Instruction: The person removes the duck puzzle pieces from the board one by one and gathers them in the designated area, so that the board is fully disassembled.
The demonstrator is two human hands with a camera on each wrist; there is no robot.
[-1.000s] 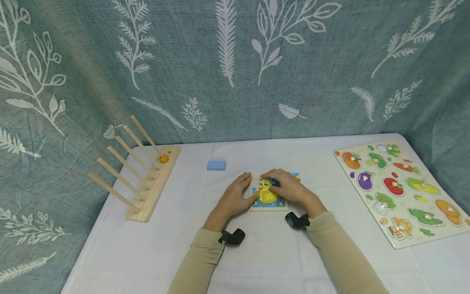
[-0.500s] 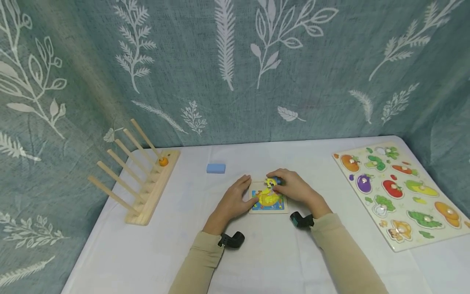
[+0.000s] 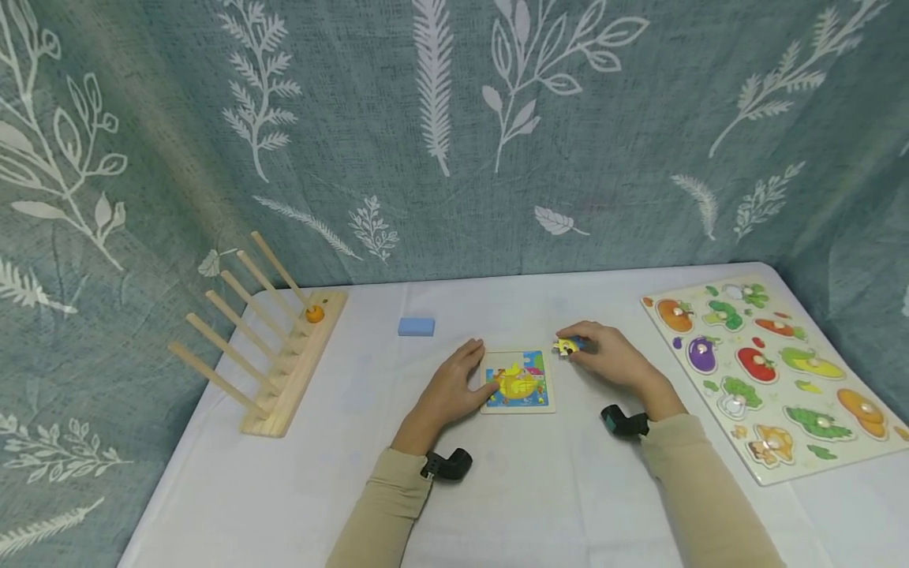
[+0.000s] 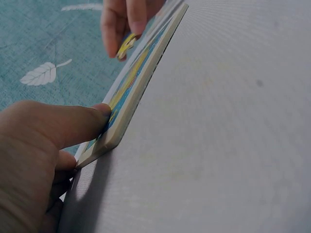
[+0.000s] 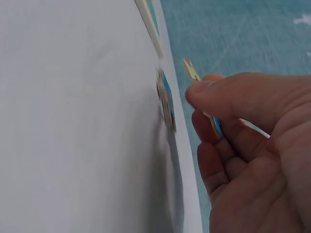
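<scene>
A small square wooden jigsaw puzzle [image 3: 518, 385] with a yellow duck picture lies on the white table. My left hand [image 3: 451, 388] grips its left edge, and in the left wrist view the thumb [image 4: 87, 124] presses on the picture near a corner. To the right of the puzzle, my right hand [image 3: 611, 356] pinches a yellow and blue jigsaw piece [image 3: 566, 346] between thumb and fingers, raised off the table. A gap shows in the upper part of the puzzle. Below my right hand in the right wrist view, another jigsaw piece [image 5: 166, 101] lies on the cloth.
At the left stands a wooden peg rack [image 3: 298, 379] with several slanting dowels and an orange bead [image 3: 315, 314] at its far end. A blue block [image 3: 416, 326] lies behind my left hand. On the right is a large vegetable peg board [image 3: 774, 379]. A patterned curtain [image 3: 469, 221] hangs behind.
My right hand has lifted the duck-head piece out of the puzzle and carried it to the right. My left hand stays on the puzzle's left edge.
</scene>
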